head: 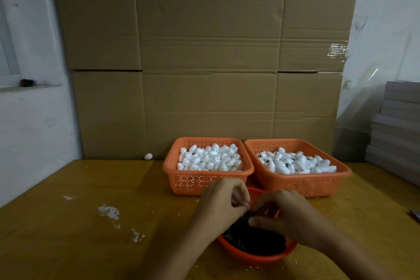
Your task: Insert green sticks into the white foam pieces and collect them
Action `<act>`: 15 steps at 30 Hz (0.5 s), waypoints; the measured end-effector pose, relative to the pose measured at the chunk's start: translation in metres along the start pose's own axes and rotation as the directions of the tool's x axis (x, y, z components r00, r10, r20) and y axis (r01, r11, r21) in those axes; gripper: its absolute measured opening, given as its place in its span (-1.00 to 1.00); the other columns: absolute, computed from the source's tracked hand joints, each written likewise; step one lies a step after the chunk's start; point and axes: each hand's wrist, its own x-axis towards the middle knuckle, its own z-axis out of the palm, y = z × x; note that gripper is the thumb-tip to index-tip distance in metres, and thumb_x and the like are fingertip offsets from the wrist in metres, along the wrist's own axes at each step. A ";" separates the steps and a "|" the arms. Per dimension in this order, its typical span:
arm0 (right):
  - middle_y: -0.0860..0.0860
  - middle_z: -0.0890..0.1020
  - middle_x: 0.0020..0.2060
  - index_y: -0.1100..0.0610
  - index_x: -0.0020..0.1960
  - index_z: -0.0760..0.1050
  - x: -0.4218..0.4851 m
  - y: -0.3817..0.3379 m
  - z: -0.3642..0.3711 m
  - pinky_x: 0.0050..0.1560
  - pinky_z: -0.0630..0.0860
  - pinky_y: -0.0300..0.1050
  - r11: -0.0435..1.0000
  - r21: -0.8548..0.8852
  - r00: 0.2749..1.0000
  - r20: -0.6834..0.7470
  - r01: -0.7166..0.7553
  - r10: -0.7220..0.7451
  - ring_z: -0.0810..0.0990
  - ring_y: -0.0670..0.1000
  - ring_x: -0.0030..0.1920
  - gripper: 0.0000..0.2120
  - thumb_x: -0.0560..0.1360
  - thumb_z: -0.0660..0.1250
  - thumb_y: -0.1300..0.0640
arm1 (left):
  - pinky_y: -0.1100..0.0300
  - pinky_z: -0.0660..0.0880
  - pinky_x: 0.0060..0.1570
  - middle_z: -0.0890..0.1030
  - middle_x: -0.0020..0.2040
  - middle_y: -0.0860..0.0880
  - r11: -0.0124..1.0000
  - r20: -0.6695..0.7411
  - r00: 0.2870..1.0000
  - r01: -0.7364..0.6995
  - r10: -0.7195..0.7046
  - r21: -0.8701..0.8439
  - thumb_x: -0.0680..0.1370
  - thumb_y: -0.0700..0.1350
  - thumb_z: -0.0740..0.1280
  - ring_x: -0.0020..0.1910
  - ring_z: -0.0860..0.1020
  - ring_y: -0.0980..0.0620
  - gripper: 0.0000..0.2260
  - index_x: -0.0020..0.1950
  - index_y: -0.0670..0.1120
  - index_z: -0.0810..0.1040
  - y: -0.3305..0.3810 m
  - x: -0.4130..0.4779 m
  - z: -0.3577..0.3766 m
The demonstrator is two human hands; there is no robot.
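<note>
Left hand (223, 204) and right hand (286, 213) meet, fingers curled, over lower-centre bowl (256, 257) of green sticks (256, 238), likely singling one out; can't tell what either holds.

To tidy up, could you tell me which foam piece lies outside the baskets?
The lone foam piece on the table by the cardboard, left of the baskets holding the others.

A wooden desk (68, 234) stands against stacked cardboard boxes (204, 52). White crumbs (109, 210) lie scattered on its left part. A small dark object (28, 82) sits on the sill (13, 88) at far left. Grey boards (397, 125) are piled at the right, with clear film (363, 88) behind them.
</note>
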 end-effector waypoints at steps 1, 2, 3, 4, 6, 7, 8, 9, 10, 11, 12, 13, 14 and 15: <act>-0.30 0.69 -0.07 -0.18 0.08 0.67 0.000 -0.001 0.001 0.03 0.61 -0.20 1.000 0.022 1.000 -0.027 -0.001 0.002 0.64 -0.29 -0.01 -0.75 0.48 0.43 -0.26 | 0.18 0.68 -0.04 0.72 -0.20 0.12 1.000 -0.007 1.000 -0.009 0.009 -0.024 0.47 -0.26 0.56 -0.15 0.69 0.26 -0.74 -0.19 0.08 0.61 0.000 0.001 -0.001; -0.27 0.70 -0.10 -0.16 0.04 0.68 0.001 -0.001 0.002 0.00 0.63 -0.17 0.999 0.044 0.999 -0.052 -0.002 0.004 0.66 -0.27 -0.04 -0.79 0.49 0.43 -0.22 | 0.18 0.68 -0.03 0.72 -0.19 0.11 0.999 -0.012 1.000 -0.014 0.014 -0.046 0.46 -0.26 0.57 -0.15 0.69 0.25 -0.75 -0.19 0.07 0.61 0.000 0.002 -0.001; -0.24 0.71 -0.14 -0.15 0.00 0.68 0.001 0.000 0.003 -0.03 0.64 -0.15 0.998 0.071 0.997 -0.077 -0.001 0.007 0.67 -0.25 -0.09 -0.86 0.50 0.46 -0.16 | 0.16 0.68 -0.02 0.73 -0.19 0.10 0.997 -0.016 1.000 -0.011 0.010 -0.076 0.46 -0.26 0.57 -0.15 0.70 0.23 -0.76 -0.18 0.06 0.62 0.000 0.002 -0.001; -0.21 0.72 -0.20 -0.13 -0.04 0.69 0.000 0.001 0.004 -0.06 0.65 -0.12 0.995 0.102 0.995 -0.101 0.000 0.010 0.69 -0.22 -0.15 -0.92 0.51 0.48 -0.10 | 0.13 0.68 0.00 0.74 -0.19 0.09 0.993 -0.018 1.000 0.000 -0.002 -0.119 0.45 -0.27 0.58 -0.14 0.71 0.21 -0.77 -0.17 0.04 0.63 -0.001 0.003 -0.001; -0.17 0.73 -0.25 -0.12 -0.09 0.69 0.000 0.003 0.004 -0.10 0.66 -0.09 0.987 0.159 0.990 -0.140 0.000 0.023 0.70 -0.18 -0.23 -0.98 0.50 0.52 -0.02 | 0.08 0.68 0.05 0.76 -0.18 0.06 0.974 -0.007 1.000 0.023 -0.025 -0.224 0.44 -0.29 0.58 -0.12 0.73 0.15 -0.77 -0.14 0.01 0.64 -0.002 0.003 -0.001; -0.17 0.73 -0.24 -0.12 -0.10 0.69 0.000 0.003 0.004 -0.10 0.67 -0.09 0.984 0.177 0.987 -0.158 0.002 0.026 0.71 -0.18 -0.23 -0.96 0.49 0.54 0.01 | 0.07 0.68 0.06 0.77 -0.17 0.04 0.961 -0.001 1.000 0.024 -0.025 -0.277 0.44 -0.31 0.59 -0.11 0.74 0.12 -0.76 -0.13 0.00 0.64 -0.003 0.003 -0.002; -0.17 0.74 -0.22 -0.11 -0.10 0.70 0.000 0.004 0.004 -0.09 0.68 -0.08 0.980 0.201 0.985 -0.171 0.007 0.028 0.71 -0.18 -0.22 -0.94 0.48 0.55 0.03 | 0.08 0.67 0.05 0.77 -0.15 0.02 0.946 0.001 1.000 0.017 -0.017 -0.325 0.43 -0.33 0.59 -0.10 0.75 0.09 -0.75 -0.12 0.00 0.65 -0.003 0.003 -0.003; -0.17 0.74 -0.21 -0.10 -0.11 0.70 0.000 0.005 0.003 -0.08 0.68 -0.06 0.972 0.233 0.983 -0.181 0.010 0.033 0.72 -0.17 -0.21 -0.93 0.47 0.56 0.04 | 0.10 0.68 0.03 0.77 -0.13 0.01 0.931 -0.002 1.000 0.007 -0.008 -0.366 0.43 -0.34 0.58 -0.10 0.75 0.06 -0.73 -0.11 0.01 0.65 -0.002 0.003 -0.004; -0.15 0.75 -0.20 -0.09 -0.10 0.69 0.000 0.005 0.002 -0.08 0.69 -0.03 0.963 0.270 0.981 -0.189 0.011 0.042 0.72 -0.15 -0.20 -0.93 0.47 0.56 0.05 | 0.13 0.68 -0.01 0.77 -0.10 0.02 0.916 -0.014 1.000 0.004 -0.010 -0.401 0.43 -0.34 0.57 -0.10 0.75 0.05 -0.71 -0.09 0.04 0.66 -0.003 0.004 -0.006; -0.12 0.75 -0.19 -0.08 -0.10 0.69 0.000 0.006 0.002 -0.08 0.70 -0.01 0.952 0.305 0.979 -0.199 0.012 0.052 0.73 -0.12 -0.19 -0.92 0.46 0.57 0.06 | 0.14 0.68 -0.04 0.77 -0.08 0.04 0.904 -0.045 0.999 0.005 -0.027 -0.427 0.44 -0.33 0.56 -0.11 0.74 0.05 -0.69 -0.07 0.08 0.67 -0.003 0.005 -0.008; -0.10 0.75 -0.19 -0.07 -0.07 0.69 0.000 0.007 0.001 -0.08 0.70 0.01 0.940 0.341 0.976 -0.208 0.010 0.065 0.74 -0.10 -0.19 -0.90 0.45 0.57 0.07 | 0.16 0.67 -0.06 0.76 -0.07 0.07 0.903 -0.102 0.993 0.007 -0.057 -0.430 0.47 -0.32 0.54 -0.11 0.74 0.08 -0.68 -0.06 0.12 0.66 -0.005 0.007 -0.011; -0.09 0.76 -0.18 -0.06 -0.03 0.68 -0.001 0.008 0.001 -0.06 0.70 0.02 0.927 0.374 0.973 -0.215 0.006 0.080 0.74 -0.09 -0.19 -0.86 0.44 0.58 0.08 | 0.18 0.65 -0.09 0.75 -0.07 0.11 0.923 -0.187 0.979 0.008 -0.086 -0.384 0.50 -0.29 0.51 -0.11 0.72 0.13 -0.70 -0.04 0.14 0.65 -0.008 0.011 -0.015; -0.09 0.76 -0.18 -0.05 0.03 0.68 -0.001 0.009 0.001 -0.04 0.70 0.01 0.918 0.396 0.971 -0.220 0.001 0.094 0.75 -0.09 -0.17 -0.81 0.44 0.57 0.09 | 0.19 0.62 -0.09 0.73 -0.08 0.13 0.962 -0.294 0.951 0.009 -0.092 -0.272 0.54 -0.26 0.48 -0.10 0.70 0.17 -0.72 0.00 0.15 0.64 -0.013 0.017 -0.019; -0.09 0.76 -0.17 -0.05 0.08 0.67 0.000 0.010 0.000 -0.02 0.70 0.00 0.915 0.403 0.969 -0.224 -0.004 0.102 0.75 -0.09 -0.16 -0.77 0.45 0.56 0.09 | 0.17 0.59 -0.08 0.71 -0.05 0.14 0.995 -0.390 0.919 0.028 -0.063 -0.095 0.56 -0.24 0.44 -0.07 0.67 0.17 -0.76 0.06 0.12 0.63 -0.020 0.024 -0.026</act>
